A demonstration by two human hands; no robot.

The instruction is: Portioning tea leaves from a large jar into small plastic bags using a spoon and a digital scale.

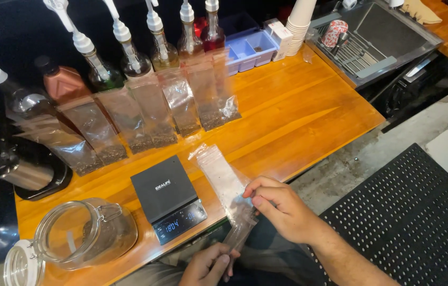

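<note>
Right hand (282,204) pinching a clear plastic bag (227,185) mid-length, thumb and fingers closed on it. Left hand (206,265) gripping the same bag's lower end, fingers curled shut around it. Bag stretched between both hands, just off the near edge of the wooden counter (298,116), top end angled up and left over the counter, close beside the scale (168,197). Contents of the bag hard to tell; looks mostly see-through.

Black digital scale flat on the counter, display lit, nothing on its platform. Glass jar (83,230) lying on its side left of the scale, hinged lid (22,264) swung open at the counter's near-left corner, dark loose material inside.

Row of filled clear bags (150,114) leaning upright against a line of pump bottles (128,53) at the back, each with a dark layer at the bottom. Metal pitcher (22,172) on a black tray at far left. Stack of paper cups (299,24) and a light blue divided bin (248,50) at the rear. Black perforated floor mat (415,217) under the right forearm.
</note>
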